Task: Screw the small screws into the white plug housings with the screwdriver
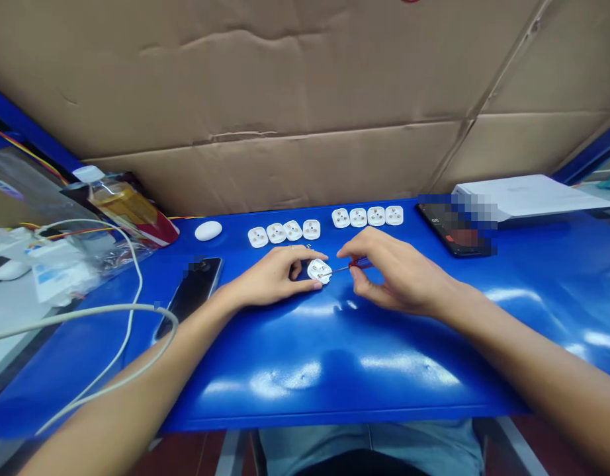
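Pale cable (111, 308): looped beside and across the left forearm, its end cut off at the frame's edge.
Bottle (124, 205): leaned beyond the left forearm, its label unreadable.
Left phone (198, 284): lay against the left forearm, which hid part of it; its top corner was pixelated.
White oval (208, 231): sat beyond the left wrist, its kind unclear.
Left row (276, 233): four white pieces with metal parts, just beyond the left hand.
Left hand (272, 274): thumb and index finger were parted only by the white piece they gripped at its edges; the other fingers were curled, partly hidden.
Small bits (309, 246): lay just past the left index finger, too small to identify.
White piece (319, 271): lay between the hands, in the left one's grip.
Red-handled tool (354, 264): its thin shaft reached the white piece; the exact contact was too small to see.
Right row (367, 217): four similar pieces, beyond the right hand.
Right hand (392, 271): nearly closed, fingers pinched round the handle, which they mostly covered.
Right phone (441, 231): lay beyond the right wrist, partly pixelated.
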`<state>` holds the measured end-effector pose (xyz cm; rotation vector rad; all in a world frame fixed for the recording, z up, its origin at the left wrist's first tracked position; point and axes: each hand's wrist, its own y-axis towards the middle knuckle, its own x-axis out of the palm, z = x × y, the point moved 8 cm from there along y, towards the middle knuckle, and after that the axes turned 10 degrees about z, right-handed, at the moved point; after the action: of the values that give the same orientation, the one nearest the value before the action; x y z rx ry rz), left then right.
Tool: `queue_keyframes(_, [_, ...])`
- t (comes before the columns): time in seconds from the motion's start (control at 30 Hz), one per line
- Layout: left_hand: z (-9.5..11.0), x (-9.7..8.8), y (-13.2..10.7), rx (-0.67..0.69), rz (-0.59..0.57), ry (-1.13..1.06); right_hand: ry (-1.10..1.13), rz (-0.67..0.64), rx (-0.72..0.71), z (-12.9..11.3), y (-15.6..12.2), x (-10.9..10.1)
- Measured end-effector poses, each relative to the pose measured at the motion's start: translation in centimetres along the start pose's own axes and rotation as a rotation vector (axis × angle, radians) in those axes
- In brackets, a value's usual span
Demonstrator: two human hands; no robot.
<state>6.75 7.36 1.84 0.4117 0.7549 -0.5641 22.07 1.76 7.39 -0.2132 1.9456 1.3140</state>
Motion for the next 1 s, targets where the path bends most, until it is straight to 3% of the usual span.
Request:
queue_keyframes(0.63, [0.2, 0.04, 0.05, -0.009, -0.013, 0.016, 0.04, -0.009, -0.043, -0.16, -0.17, 0.27])
queue_keyframes(1.0, [0.06, 0.05, 0.05, -0.012, -0.012, 0.015, 0.05, 0.056, -0.083, -0.61, -0.07, -0.4])
